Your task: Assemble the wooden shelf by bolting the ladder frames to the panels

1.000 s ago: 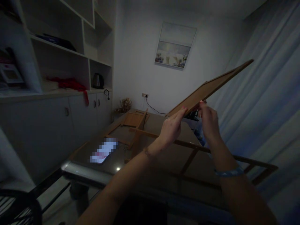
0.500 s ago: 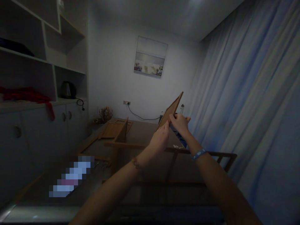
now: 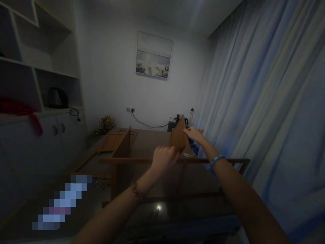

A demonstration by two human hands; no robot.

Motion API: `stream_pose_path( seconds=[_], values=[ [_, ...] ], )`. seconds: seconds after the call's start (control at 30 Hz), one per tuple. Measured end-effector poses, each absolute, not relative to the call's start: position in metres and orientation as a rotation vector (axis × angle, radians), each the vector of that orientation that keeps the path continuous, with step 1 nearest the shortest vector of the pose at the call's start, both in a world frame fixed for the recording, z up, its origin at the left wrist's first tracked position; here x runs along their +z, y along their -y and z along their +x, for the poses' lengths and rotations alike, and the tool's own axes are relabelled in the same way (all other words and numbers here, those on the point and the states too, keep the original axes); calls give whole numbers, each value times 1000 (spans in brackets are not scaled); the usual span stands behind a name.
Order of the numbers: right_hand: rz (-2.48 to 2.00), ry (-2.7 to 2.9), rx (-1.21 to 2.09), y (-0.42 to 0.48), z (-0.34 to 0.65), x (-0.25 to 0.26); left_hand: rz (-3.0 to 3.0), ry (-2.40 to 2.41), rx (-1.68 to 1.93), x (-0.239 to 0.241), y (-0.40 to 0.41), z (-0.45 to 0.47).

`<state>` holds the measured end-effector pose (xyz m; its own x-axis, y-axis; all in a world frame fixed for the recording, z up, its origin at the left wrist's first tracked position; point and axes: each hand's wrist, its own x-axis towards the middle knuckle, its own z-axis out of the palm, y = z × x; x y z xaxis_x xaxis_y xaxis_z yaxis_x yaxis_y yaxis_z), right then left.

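A flat wooden panel stands tilted above the table, held between both hands. My left hand is closed around its near lower corner. At its right edge my right hand pinches the panel between thumb and fingers. Just below lies a wooden frame with long rails, resting on its side on the table. Another wooden board stands upright at the frame's left end. My left forearm and hand hide part of the front rail.
More wooden pieces lie on the table's left part. Small white bits are near the panel. A pixelated patch covers something at front left. Curtains hang on the right; a shelf cabinet with a kettle stands left.
The panel has come down and turned, showing more of its broad face. My left hand has moved lower and left, now nearer its bottom corner. The view has shifted to the right.
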<state>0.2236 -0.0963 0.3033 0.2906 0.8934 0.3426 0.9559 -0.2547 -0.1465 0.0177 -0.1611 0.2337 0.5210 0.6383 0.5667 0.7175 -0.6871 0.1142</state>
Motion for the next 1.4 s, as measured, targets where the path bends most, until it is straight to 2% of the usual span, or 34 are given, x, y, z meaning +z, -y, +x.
stream_pose_path(
  seconds=[0.27, 0.53, 0.8, 1.4],
  values=[
    [-2338, 1875, -176, 78, 239, 287, -2605, 1202, -804, 237, 164, 17],
    [-2308, 2103, -221, 78, 232, 262, -2587, 1110, -874, 223, 155, 21],
    [-2273, 2195, -202, 86, 223, 260, -2712, 1004, -659, 247, 161, 32],
    [-2251, 2175, -278, 91, 209, 249, -2648, 887, -704, 216, 163, 37]
  ],
)
